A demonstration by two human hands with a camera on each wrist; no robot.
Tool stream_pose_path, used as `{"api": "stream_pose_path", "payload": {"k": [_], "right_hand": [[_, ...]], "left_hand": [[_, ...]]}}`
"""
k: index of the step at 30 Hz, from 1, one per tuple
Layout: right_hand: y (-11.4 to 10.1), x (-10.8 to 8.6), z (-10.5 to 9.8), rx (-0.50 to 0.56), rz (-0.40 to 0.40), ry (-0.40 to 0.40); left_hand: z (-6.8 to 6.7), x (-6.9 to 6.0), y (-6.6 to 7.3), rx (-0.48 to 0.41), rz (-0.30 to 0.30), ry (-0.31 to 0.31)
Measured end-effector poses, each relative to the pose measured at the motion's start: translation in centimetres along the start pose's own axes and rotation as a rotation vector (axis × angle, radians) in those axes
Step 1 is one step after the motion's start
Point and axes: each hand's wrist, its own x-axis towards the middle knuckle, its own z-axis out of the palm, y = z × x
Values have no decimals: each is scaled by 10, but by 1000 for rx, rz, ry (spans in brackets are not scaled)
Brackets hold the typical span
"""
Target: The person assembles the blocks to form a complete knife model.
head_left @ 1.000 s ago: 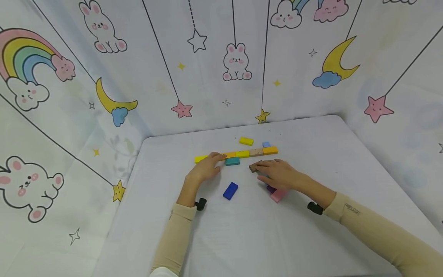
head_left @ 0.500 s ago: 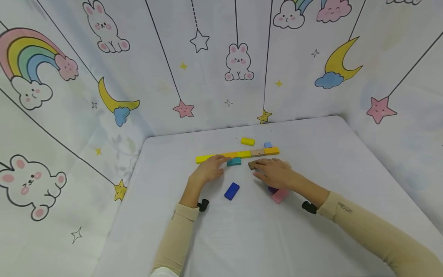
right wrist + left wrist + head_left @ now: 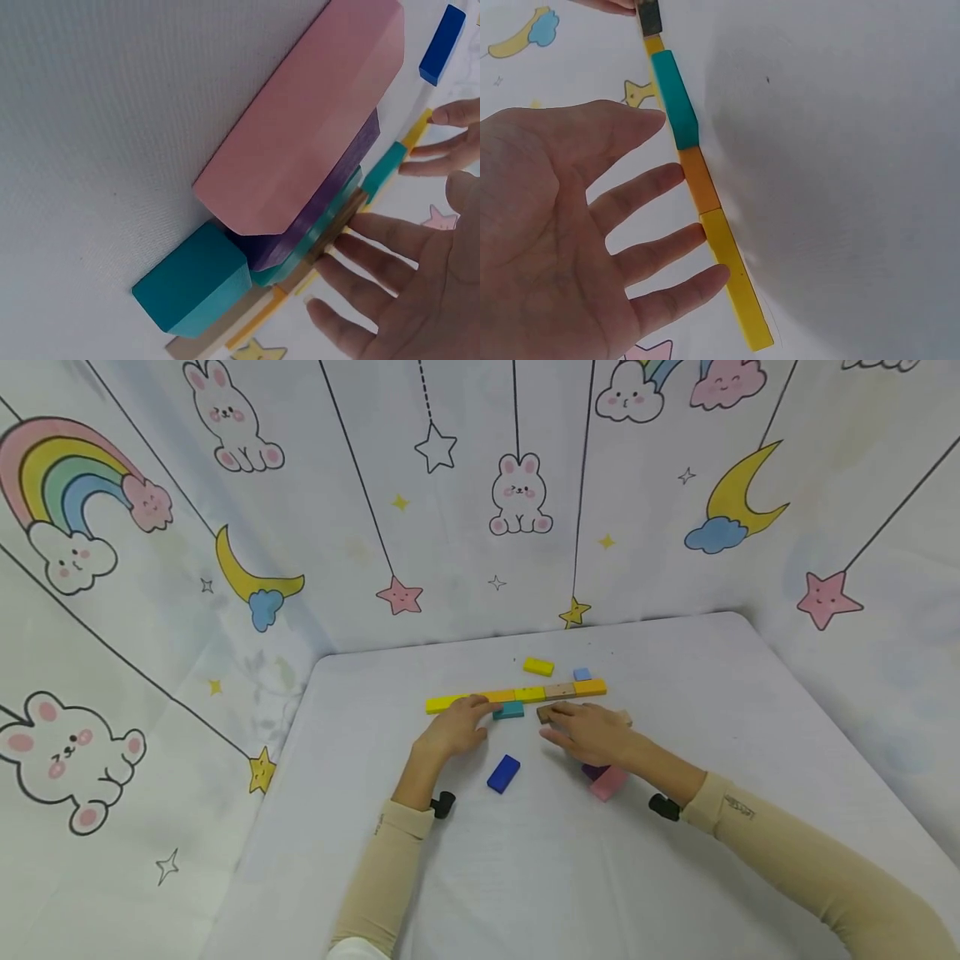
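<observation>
On the white table a row of yellow, orange and wooden blocks [image 3: 529, 694] runs left to right. My left hand [image 3: 453, 727] touches the left end of a teal block [image 3: 509, 710] lying in front of that row. Its fingers spread out, and several fingertips meet the row's orange block [image 3: 699, 178] and yellow block [image 3: 737, 285] in the left wrist view. With outstretched fingers my right hand [image 3: 596, 735] touches a brown block [image 3: 543, 715]. Under that hand's wrist lie a pink block [image 3: 307, 112], a purple block [image 3: 330, 199] and teal blocks, partly hidden in the head view.
A dark blue block [image 3: 503, 774] lies between the hands, nearer the person. Behind the row are a yellow block [image 3: 538, 667] and a light blue block [image 3: 582, 674]. A pale wooden block [image 3: 625, 717] peeks out beyond the right hand. Patterned cloth walls [image 3: 337, 527] surround the table.
My right hand has moved a little left with the brown block, uncovering a pale block behind it. The left hand's fingertips have shifted from the row to the teal block's end.
</observation>
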Motion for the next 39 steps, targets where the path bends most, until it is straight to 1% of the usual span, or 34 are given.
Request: {"api": "stream_pose_path", "payload": {"k": [6,11,18,21,25,28,35,39], "right_hand": [[-2,2,-1,-1,12,13],[-4,6,0,-3,33,1],[-8,10,2,-37,46,-5],[-9,12,2,-46,58,-3],[-12,13,1,-53,69,-19],[-13,14,0,-53,69,-30],[-15,17,1,-49,62,-8],[-16,19,-1,-39,64,-12]], "left_hand": [[1,1,1,51,7,1],[1,0,2,47,1,3],[4,0,1,47,2,2],[3,0,2,51,-7,7],[2,1,2,54,-11,2],[2,1,2,55,-11,1],[1,1,3,62,-6,5],[2,1,3,66,-10,1]]}}
